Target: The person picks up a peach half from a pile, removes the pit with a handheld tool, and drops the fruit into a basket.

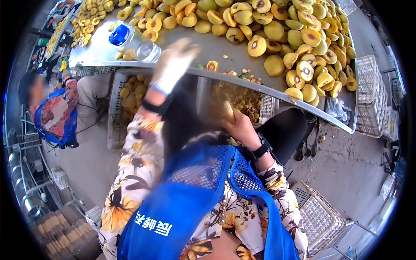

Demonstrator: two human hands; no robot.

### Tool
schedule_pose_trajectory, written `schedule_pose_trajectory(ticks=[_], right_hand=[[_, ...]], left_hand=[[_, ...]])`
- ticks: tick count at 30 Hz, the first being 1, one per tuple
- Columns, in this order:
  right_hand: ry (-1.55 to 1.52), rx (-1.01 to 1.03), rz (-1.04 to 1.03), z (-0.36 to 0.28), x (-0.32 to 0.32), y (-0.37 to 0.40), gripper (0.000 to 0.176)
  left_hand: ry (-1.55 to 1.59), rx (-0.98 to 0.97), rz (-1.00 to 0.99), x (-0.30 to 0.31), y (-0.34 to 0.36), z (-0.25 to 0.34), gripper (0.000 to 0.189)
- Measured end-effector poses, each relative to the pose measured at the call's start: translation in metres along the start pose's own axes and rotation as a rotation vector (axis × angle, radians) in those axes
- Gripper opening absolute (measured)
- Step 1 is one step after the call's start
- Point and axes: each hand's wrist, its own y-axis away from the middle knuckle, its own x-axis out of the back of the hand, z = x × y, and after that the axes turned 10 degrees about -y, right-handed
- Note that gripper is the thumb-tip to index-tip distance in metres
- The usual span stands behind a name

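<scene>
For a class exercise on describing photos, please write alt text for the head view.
A gloved left hand, blurred, is over a metal table bearing yellow fruit, many halved, near a blue-capped bottle. The bare right hand holds a tan object too blurred to identify.

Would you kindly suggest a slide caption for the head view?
Gloved left hand, blurred, beside a bottle; right hand gripping a tan object; halved yellow fruit heaped on a metal table.

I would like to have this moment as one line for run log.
left hand: gloved, motion-blurred, near bottle | right hand: holding tan object, identity unclear | table: cut fruit heaped
</scene>
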Motion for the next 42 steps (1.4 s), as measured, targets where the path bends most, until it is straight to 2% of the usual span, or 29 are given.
schedule_pose_trajectory(ticks=[1, 2, 3, 4, 5, 6, 8, 10, 11, 13, 14, 16, 18, 20, 21, 22, 23, 24, 26, 27, 29, 30, 31, 32, 34, 36, 38, 41, 42], right_hand=[[-0.035, 0.009, 0.010, 0.000, 0.002, 0.000, 0.025], [-0.067, 0.018, 0.021, -0.001, 0.006, 0.001, 0.024], [-0.043, -0.026, 0.037, -0.006, 0.009, 0.004, 0.024], [-0.037, -0.002, 0.068, -0.007, 0.010, 0.007, 0.024], [-0.029, 0.021, 0.100, -0.008, 0.012, 0.012, 0.024], [-0.022, 0.046, 0.135, -0.008, 0.015, 0.018, 0.024], [0.027, 0.004, 0.177, -0.006, 0.021, 0.026, 0.023], [-0.038, -0.032, 0.201, -0.020, 0.032, 0.036, 0.021], [-0.095, 0.014, 0.294, -0.019, 0.035, 0.037, 0.019], [-0.181, 0.046, 0.494, -0.017, 0.043, 0.029, 0.016], [-0.357, 0.069, 0.490, -0.020, 0.051, 0.023, 0.022], [-0.585, 0.064, 0.517, -0.028, 0.065, 0.008, 0.030], [-0.631, 0.112, 0.469, -0.037, 0.071, -0.007, 0.033], [-0.530, 0.226, 0.420, -0.028, 0.066, -0.026, 0.037], [-0.479, 0.238, 0.420, -0.025, 0.060, -0.033, 0.036], [-0.430, 0.249, 0.421, -0.024, 0.054, -0.037, 0.036], [-0.350, 0.319, 0.405, -0.031, 0.052, -0.034, 0.038], [-0.430, 0.307, 0.341, -0.026, 0.052, -0.038, 0.040], [-0.588, 0.276, 0.220, -0.008, 0.058, -0.042, 0.043], [-0.719, 0.215, 0.130, -0.015, 0.061, -0.035, 0.043], [-0.978, 0.142, -0.009, -0.023, 0.061, -0.026, 0.041], [-1.110, 0.138, -0.071, -0.024, 0.057, -0.024, 0.041], [-0.912, 0.110, -0.033, -0.027, 0.053, -0.026, 0.038], [-0.714, 0.084, 0.006, -0.030, 0.048, -0.029, 0.036], [0.145, 0.389, 0.459, -0.028, 0.040, -0.038, 0.033], [0.165, 0.304, 0.438, -0.039, 0.038, -0.026, 0.031], [0.181, 0.221, 0.382, -0.046, 0.034, -0.013, 0.028], [0.192, 0.106, 0.275, -0.051, 0.024, 0.001, 0.020], [0.207, 0.113, 0.260, -0.051, 0.022, 0.002, 0.020]], left_hand=[[0.032, 0.124, -0.203, -0.016, -0.029, 0.024, 0.026], [0.279, 0.357, -0.444, 0.001, -0.073, 0.057, 0.039], [0.284, 0.359, -0.668, -0.008, -0.104, 0.078, 0.045], [0.398, 0.331, -0.528, -0.033, -0.115, 0.097, 0.050], [0.397, 0.230, -0.660, -0.045, -0.132, 0.112, 0.055], [0.458, 0.253, -0.721, -0.053, -0.141, 0.127, 0.055], [0.452, 0.336, -0.751, -0.100, -0.141, 0.140, 0.061], [0.508, 0.381, -0.711, -0.125, -0.149, 0.137, 0.054], [0.595, 0.422, -0.741, -0.125, -0.149, 0.134, 0.053], [1.025, 0.632, -0.902, -0.089, -0.147, 0.121, 0.049], [1.098, 0.693, -0.842, -0.060, -0.142, 0.125, 0.040], [1.079, 0.554, -0.684, -0.015, -0.116, 0.130, 0.039], [0.721, 0.157, -0.157, 0.000, -0.085, 0.135, 0.039], [0.556, 0.040, -0.275, 0.015, -0.055, 0.142, 0.045], [0.407, -0.019, -0.187, 0.024, -0.045, 0.148, 0.044], [0.512, 0.176, -0.370, 0.035, -0.038, 0.154, 0.044], [0.542, 0.184, -0.328, 0.043, -0.035, 0.150, 0.044], [0.573, 0.192, -0.284, 0.052, -0.034, 0.144, 0.045], [0.950, 0.525, -0.578, 0.078, -0.039, 0.130, 0.050], [0.809, 0.453, -0.565, 0.051, -0.021, 0.123, 0.045], [1.352, 0.513, -0.496, 0.026, 0.002, 0.113, 0.050], [1.437, 0.570, -0.621, 0.025, 0.008, 0.113, 0.054], [1.519, 0.623, -0.742, 0.024, 0.011, 0.112, 0.058], [1.687, 0.795, -0.732, 0.034, 0.005, 0.116, 0.054], [2.008, 1.185, -0.623, 0.053, -0.009, 0.124, 0.047], [2.022, 1.321, -0.306, 0.049, -0.011, 0.137, 0.039], [1.986, 1.572, -0.354, 0.040, -0.019, 0.133, 0.034], [1.996, 1.392, -0.210, 0.020, -0.003, 0.132, 0.027], [1.833, 1.245, -0.117, 0.015, 0.001, 0.136, 0.027]])
